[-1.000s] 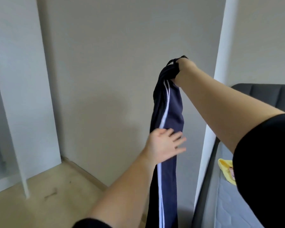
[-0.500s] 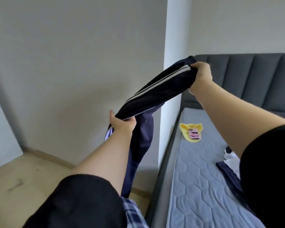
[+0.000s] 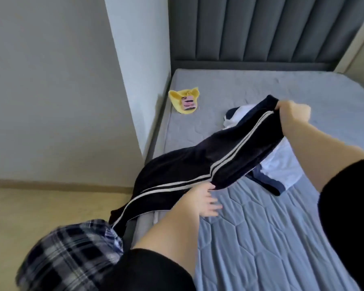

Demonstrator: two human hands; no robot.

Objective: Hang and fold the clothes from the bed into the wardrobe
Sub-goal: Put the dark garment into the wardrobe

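striped navy trousers [image 3: 208,162] over bed [image 3: 261,227]

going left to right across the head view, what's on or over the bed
yellow item → left hand → dark striped track pants → white and navy garment → right hand
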